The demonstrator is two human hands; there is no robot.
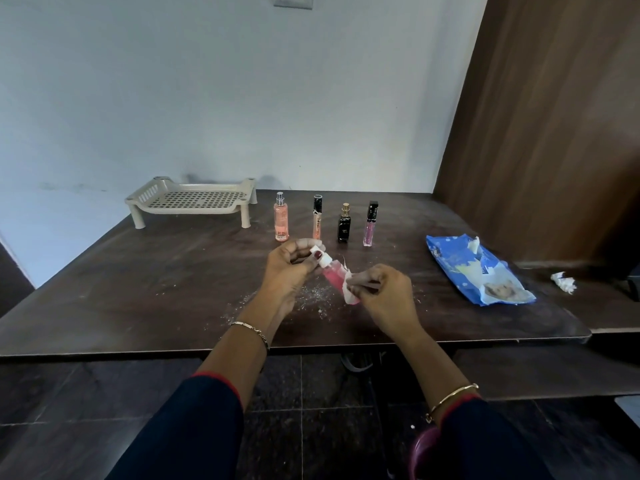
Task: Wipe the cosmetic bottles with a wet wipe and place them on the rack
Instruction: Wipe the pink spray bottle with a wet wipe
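Observation:
A pink bottle (333, 273) with a white cap is held tilted above the dark table (138, 289). My left hand (291, 265) grips it at the cap end. My right hand (384, 292) presses a white wet wipe (349, 292) around its lower end. Behind them stand several bottles in a row: a peach spray bottle (281, 218), a slim tube with a black cap (317, 216), a small black bottle (344, 225) and a lilac gloss tube (370, 225). The beige slotted rack (194, 202) sits at the table's back left with nothing on it.
A blue wet-wipe pack (478, 271) lies at the right with a wipe sticking out. A crumpled used wipe (564, 282) rests further right. White crumbs are scattered on the table under my hands. A brown wooden panel (554, 116) rises at the right.

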